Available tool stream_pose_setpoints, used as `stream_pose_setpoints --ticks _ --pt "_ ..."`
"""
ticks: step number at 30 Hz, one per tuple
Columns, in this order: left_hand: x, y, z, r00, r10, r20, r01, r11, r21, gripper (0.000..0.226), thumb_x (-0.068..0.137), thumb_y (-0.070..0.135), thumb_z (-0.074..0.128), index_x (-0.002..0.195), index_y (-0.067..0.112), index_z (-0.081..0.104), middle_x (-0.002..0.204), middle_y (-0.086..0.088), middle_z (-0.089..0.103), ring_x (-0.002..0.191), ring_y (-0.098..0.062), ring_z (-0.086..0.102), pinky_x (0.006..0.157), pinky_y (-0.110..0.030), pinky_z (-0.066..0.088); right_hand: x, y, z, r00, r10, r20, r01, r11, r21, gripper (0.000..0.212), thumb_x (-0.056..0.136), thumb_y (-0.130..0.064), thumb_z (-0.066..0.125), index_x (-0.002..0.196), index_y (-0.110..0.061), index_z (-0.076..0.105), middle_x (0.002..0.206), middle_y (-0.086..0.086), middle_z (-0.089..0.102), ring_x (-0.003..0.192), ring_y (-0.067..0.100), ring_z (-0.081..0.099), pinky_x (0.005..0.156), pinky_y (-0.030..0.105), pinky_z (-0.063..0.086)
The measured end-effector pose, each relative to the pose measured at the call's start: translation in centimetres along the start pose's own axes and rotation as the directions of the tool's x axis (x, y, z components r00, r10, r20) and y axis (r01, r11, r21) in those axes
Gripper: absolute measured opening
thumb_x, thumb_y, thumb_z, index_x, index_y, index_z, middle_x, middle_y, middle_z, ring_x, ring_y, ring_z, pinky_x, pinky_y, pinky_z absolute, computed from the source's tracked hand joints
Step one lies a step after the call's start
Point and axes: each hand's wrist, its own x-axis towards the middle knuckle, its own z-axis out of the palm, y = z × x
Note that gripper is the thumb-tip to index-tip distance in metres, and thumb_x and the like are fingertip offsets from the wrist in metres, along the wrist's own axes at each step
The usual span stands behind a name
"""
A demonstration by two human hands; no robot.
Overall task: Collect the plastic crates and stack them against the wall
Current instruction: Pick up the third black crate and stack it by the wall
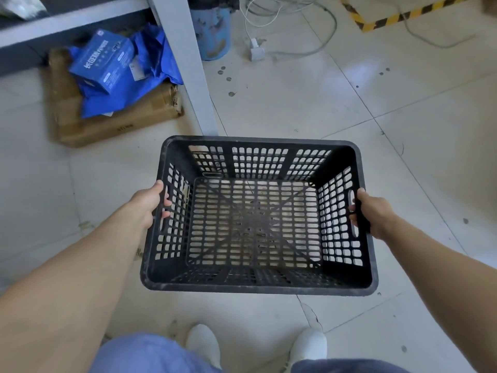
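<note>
A black plastic crate (258,286) with slotted walls and a slotted bottom hangs level above the tiled floor, in front of my feet. Its inside holds nothing. My left hand (150,203) grips the crate's left wall, fingers curled through the handle slot. My right hand (372,211) grips the right wall the same way, fingers hooked through the handle slot on that side. No other crate and no wall are in view.
A grey metal table leg (188,65) stands just beyond the crate. Left of it lie a flat cardboard box (121,125) and blue packaging (107,63). A blue bin (212,30), white cables (290,25) and yellow-black floor tape (398,17) are at the back.
</note>
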Motion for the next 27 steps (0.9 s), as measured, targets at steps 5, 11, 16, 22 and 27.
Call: stream_pose_setpoints --ticks 5,11,16,22,27 --pt "-6.0 2.2 -1.5 1.000 -0.005 0.007 0.004 0.999 0.045 0.048 0.096 0.050 0.038 0.090 0.007 0.060 0.075 -0.004 0.056 0.058 -0.019 0.053 0.047 -0.027 0.047 -5.8 -2.3 -4.0 1.000 0.018 0.015 -0.018 0.999 0.039 0.035 0.098 -0.037 0.039 0.075 -0.012 0.049 0.066 0.004 0.046 0.050 0.018 0.040 0.048 0.027 0.036" --pt "-17.2 7.8 -3.7 0.999 0.019 0.045 -0.023 0.996 0.084 0.048 0.098 0.045 0.037 0.079 0.005 0.055 0.071 -0.007 0.055 0.057 -0.020 0.051 0.031 -0.018 0.046 -17.6 -7.2 -12.3 0.997 0.065 0.028 -0.068 0.988 0.140 0.038 0.100 -0.038 0.037 0.076 -0.012 0.051 0.066 0.005 0.054 0.046 0.014 0.056 0.050 0.023 0.042" --pt "-28.2 13.2 -4.4 0.989 0.072 0.128 -0.084 0.992 0.091 0.044 0.100 0.043 0.033 0.081 0.006 0.050 0.069 -0.005 0.047 0.054 -0.016 0.043 0.025 -0.011 0.035 -27.3 -10.9 -19.9 0.998 0.060 -0.005 -0.057 0.967 0.246 0.040 0.100 -0.039 0.034 0.074 -0.012 0.048 0.066 0.003 0.049 0.040 0.010 0.052 0.040 0.017 0.039" --pt "-40.5 18.8 -3.4 0.944 0.182 0.276 -0.220 0.969 0.114 0.042 0.101 0.039 0.032 0.074 0.009 0.043 0.069 -0.004 0.043 0.051 -0.012 0.042 0.026 -0.010 0.035 -37.2 -13.2 -28.5 0.986 0.070 -0.154 -0.013 0.940 0.342 0.043 0.100 -0.044 0.033 0.073 -0.012 0.046 0.062 0.003 0.045 0.042 0.013 0.045 0.031 0.016 0.033" --pt "-47.6 22.2 -1.5 0.850 0.207 0.485 -0.307 0.941 0.138 0.044 0.100 0.042 0.034 0.074 0.009 0.044 0.068 -0.004 0.043 0.044 -0.014 0.046 0.027 -0.012 0.035 -44.0 -11.6 -33.8 0.951 0.080 -0.298 0.061 0.898 0.437 0.043 0.100 -0.042 0.028 0.069 -0.015 0.040 0.059 0.001 0.037 0.031 0.010 0.037 0.029 0.012 0.024"
